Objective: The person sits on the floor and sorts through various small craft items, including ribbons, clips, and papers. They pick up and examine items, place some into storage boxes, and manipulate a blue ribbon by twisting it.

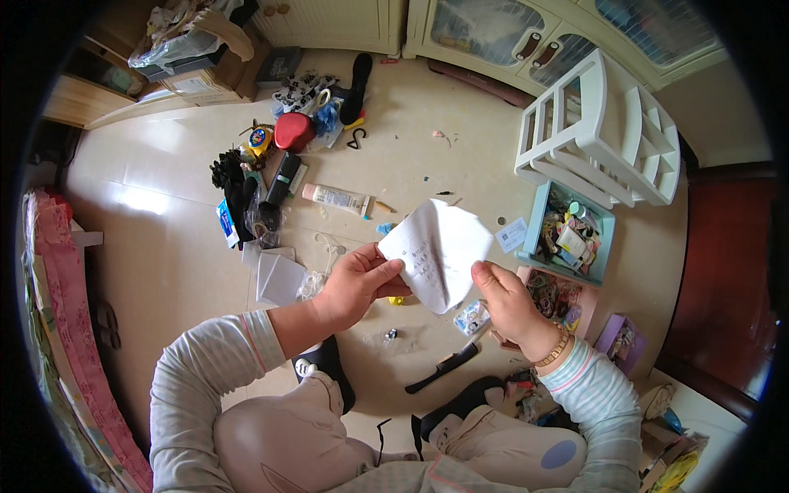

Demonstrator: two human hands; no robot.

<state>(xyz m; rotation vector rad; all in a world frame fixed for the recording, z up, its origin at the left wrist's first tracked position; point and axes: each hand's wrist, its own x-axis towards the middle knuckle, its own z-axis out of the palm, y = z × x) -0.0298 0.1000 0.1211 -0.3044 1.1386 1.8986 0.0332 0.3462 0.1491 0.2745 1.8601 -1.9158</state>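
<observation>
A creased white sheet of paper (441, 252) with handwriting on it is held up in front of me. My left hand (363, 285) pinches its left edge between thumb and fingers. At its lower right edge, my right hand (511, 305), with a gold-coloured bracelet at the wrist, grips it. Below the paper on the floor lie a black comb (442, 368) and a clear plastic bag (400, 340). Beyond it are a squeeze tube with a pink cap (338, 199) and a white string (314, 285) left of my left hand.
At right, a white plastic drawer frame (592, 129) leans beside a filled teal drawer (607, 246), a pink tray (582, 296) and a purple box (641, 345). A red case (294, 132), a tape measure (259, 140) and black items are piled at upper left. Cabinets (333, 24) stand behind.
</observation>
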